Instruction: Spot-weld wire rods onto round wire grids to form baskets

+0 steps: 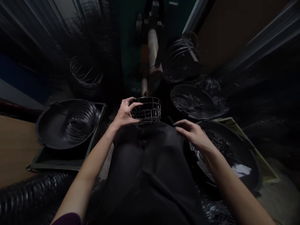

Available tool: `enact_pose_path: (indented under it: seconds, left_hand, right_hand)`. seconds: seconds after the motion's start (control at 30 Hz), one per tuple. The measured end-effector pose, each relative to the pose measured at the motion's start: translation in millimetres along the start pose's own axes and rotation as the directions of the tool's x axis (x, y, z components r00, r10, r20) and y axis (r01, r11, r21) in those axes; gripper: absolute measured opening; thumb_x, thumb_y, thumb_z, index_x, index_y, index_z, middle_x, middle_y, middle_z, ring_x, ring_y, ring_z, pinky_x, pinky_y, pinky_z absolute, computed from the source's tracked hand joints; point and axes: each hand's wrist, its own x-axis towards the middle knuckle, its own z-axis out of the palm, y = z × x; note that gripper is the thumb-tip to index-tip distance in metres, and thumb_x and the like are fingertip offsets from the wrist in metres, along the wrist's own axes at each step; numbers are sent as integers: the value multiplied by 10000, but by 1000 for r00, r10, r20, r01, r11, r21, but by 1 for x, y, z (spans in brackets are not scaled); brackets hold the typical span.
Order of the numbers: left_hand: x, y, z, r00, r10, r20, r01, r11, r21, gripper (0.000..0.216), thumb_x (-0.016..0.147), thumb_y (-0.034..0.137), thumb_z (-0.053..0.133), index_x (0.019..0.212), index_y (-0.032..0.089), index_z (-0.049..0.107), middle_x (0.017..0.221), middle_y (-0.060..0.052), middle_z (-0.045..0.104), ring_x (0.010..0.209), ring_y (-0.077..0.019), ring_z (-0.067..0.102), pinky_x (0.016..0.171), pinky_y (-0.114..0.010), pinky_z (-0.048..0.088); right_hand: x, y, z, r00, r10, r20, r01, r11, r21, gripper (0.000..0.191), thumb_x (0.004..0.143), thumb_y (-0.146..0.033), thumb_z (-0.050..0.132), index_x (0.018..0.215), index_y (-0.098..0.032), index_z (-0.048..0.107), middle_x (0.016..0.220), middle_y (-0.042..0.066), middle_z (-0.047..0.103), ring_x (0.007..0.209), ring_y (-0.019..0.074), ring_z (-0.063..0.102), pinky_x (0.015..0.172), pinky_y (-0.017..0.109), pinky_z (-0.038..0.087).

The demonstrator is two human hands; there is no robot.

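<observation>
My left hand grips the left rim of a small round wire basket held above my knees, which are covered in dark cloth. My right hand hovers to the right of the basket, apart from it, fingers stretched forward and loosely together; a thin dark piece may sit at the fingertips, but I cannot make it out. Below my right hand is a dark pan holding short wire pieces.
A dark round pan with a coil of wire rings rests on a square tray at the left. Another pan of wire lies at the right back. More wire coils stand behind. A machine post rises ahead.
</observation>
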Motion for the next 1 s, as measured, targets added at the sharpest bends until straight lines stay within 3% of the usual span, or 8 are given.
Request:
enact_pose_path:
  seconds: [0.07,0.1,0.2,0.27,0.33,0.47,0.63,1.0]
  left_hand:
    - [5,7,0,997,1,72,-4,1000,30,683,606,353,852,1240,267,612,1384,-112,448,1270,-333,427,1076,-524,388]
    - [6,10,0,995,2,99,-5,999,36,684,610,351,850,1246,270,612,1390,-113,444,1279,-340,418,1075,-530,387]
    - [7,15,0,991,6,133,-10,999,33,700,611,355,851,1262,266,610,1382,-119,449,1285,-347,412,1077,-533,389]
    - [6,14,1,993,4,118,-6,1000,16,703,612,362,851,1264,254,611,1376,-124,449,1284,-339,416,1086,-522,391]
    - [5,12,3,996,-14,87,15,1000,-9,709,609,354,853,1265,244,608,1373,-125,448,1281,-330,425,1092,-512,396]
    - [7,7,6,996,-59,61,62,997,-50,716,596,338,860,1260,243,610,1368,-118,447,1279,-323,434,1096,-512,403]
    - [15,5,6,995,-67,79,73,995,-74,728,602,343,859,1277,249,601,1382,-114,428,1297,-328,416,1104,-519,401]
    - [27,2,2,994,-77,72,83,993,-88,730,596,312,860,1272,228,599,1368,-115,434,1289,-319,421,1111,-496,393]
  right_hand:
    - [26,-32,18,975,-50,215,47,999,22,439,773,-526,677,976,-139,717,755,27,677,615,125,564,597,259,460]
    - [38,-42,27,964,-89,251,91,996,4,399,783,-501,679,938,-137,730,747,26,688,627,127,583,616,260,470]
    - [59,-52,49,941,-291,171,324,921,-217,263,840,-391,662,948,-170,755,879,47,752,787,168,679,755,279,509]
    - [62,-49,58,890,-424,168,451,768,-455,283,871,-343,647,1094,-193,734,1065,73,748,912,203,705,793,291,523]
    - [60,-44,64,845,-479,237,509,586,-631,366,905,-296,605,1255,-206,661,1208,82,697,952,220,713,729,288,541]
    - [58,-37,65,786,-529,321,554,371,-745,388,963,-196,471,1324,-235,609,1257,42,666,905,175,727,596,234,518]
    - [70,-38,59,729,-599,331,585,295,-755,355,972,-237,485,1296,-243,629,1215,29,690,901,160,728,591,214,513]
    - [79,-50,54,729,-602,325,559,250,-790,338,985,-256,468,1280,-242,634,1201,23,697,851,156,731,526,227,451]
